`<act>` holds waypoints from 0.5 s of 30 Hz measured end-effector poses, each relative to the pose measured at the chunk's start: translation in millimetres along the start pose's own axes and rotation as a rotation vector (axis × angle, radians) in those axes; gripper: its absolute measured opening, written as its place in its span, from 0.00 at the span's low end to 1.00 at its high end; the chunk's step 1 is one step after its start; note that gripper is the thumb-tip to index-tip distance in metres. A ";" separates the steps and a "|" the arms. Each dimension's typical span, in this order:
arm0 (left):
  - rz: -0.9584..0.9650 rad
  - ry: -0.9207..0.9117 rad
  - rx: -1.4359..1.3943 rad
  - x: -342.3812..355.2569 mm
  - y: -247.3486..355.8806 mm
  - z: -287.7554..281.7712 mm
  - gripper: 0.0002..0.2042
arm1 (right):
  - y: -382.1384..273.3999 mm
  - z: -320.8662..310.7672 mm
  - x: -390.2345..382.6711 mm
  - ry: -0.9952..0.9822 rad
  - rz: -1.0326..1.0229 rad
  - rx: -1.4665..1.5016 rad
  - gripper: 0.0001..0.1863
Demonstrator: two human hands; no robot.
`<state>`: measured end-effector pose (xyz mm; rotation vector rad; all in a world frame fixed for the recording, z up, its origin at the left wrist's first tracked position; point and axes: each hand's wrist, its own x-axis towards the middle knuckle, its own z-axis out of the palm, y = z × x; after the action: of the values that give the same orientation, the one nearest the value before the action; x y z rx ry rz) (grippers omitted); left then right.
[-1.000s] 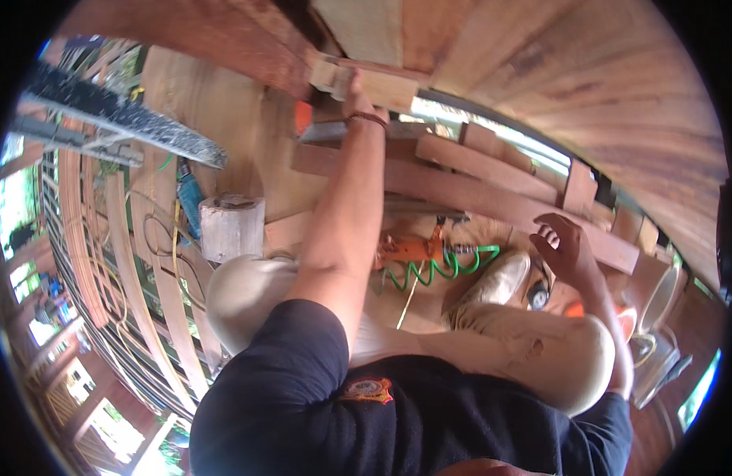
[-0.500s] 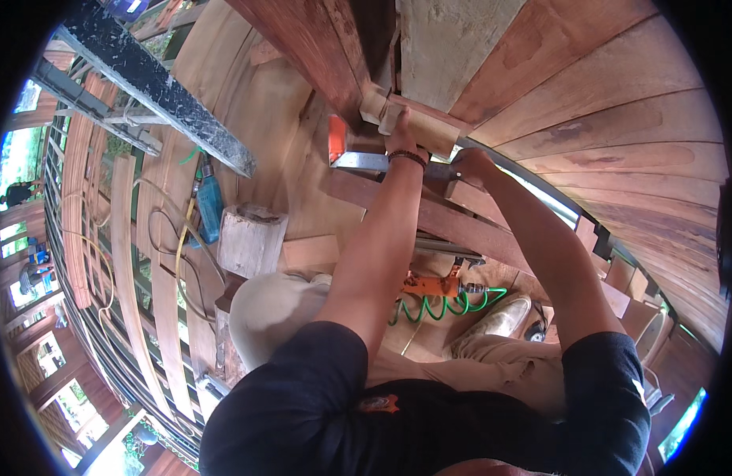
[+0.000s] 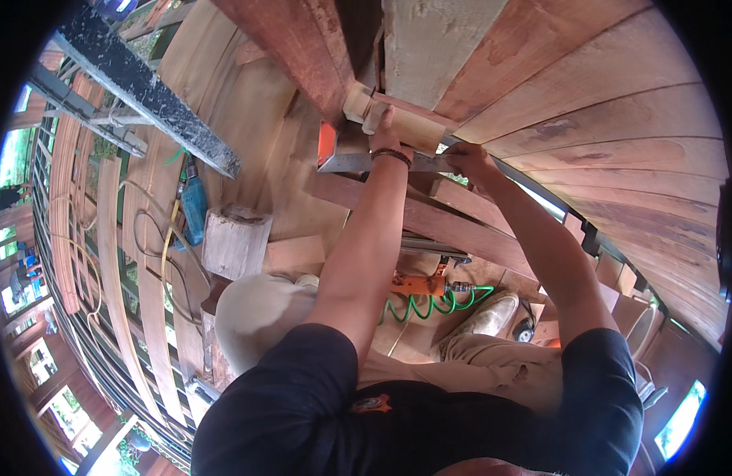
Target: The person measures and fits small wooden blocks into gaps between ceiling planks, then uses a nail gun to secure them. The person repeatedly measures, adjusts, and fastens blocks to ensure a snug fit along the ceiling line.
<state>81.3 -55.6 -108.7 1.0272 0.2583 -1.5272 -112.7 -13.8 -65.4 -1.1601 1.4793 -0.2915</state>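
Note:
My left hand [image 3: 383, 136] is closed on a short pale wood block [image 3: 417, 132], its thumb lying over the face. The block sits against the foot of the plank wall, beside a reddish post [image 3: 322, 59]. Below the block lies a carpenter's square [image 3: 352, 163] with a steel blade and an orange part at its left end. Its blade passes beneath my left wrist. At the blade's right end, my right hand [image 3: 471, 162] pinches it between thumb and fingers. The fingers of my left hand are partly hidden behind the block.
Reddish boards [image 3: 429, 216] lie across the floor below the square. An orange air tool [image 3: 417, 284] with a coiled green hose rests near my shoe [image 3: 493, 314]. To the left are a wood stump [image 3: 237, 244], a teal power tool [image 3: 194, 208] and a paint-spattered dark beam [image 3: 148, 91].
My right hand has changed its grip, with its fingers now pinching the blade's end. More of the blade shows between my hands. The whole view has shifted slightly.

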 end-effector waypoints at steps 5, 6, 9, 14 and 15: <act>0.075 -0.016 0.011 -0.4 -0.6 -0.4 0.30 | -11.2 -7.8 -13.3 -0.024 0.041 -0.085 0.10; 0.066 -0.027 0.019 -4.3 -3.4 4.2 0.29 | 4.1 -14.4 -2.1 -0.020 -0.026 -0.118 0.10; 0.098 -0.083 -0.007 -4.5 0.3 3.0 0.28 | 12.4 -21.2 7.2 0.015 -0.230 -0.191 0.11; 0.013 -0.033 0.006 -14.7 6.4 10.1 0.26 | -15.2 -24.4 -21.2 -0.027 -0.204 -0.174 0.10; -0.015 -0.046 0.015 -15.9 6.5 13.5 0.26 | -17.4 -24.2 -21.6 -0.040 -0.123 -0.058 0.10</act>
<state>79.2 -55.4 -87.0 1.0024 0.2232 -1.5659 -128.8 -15.5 -32.3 -1.2997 1.3916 -0.3091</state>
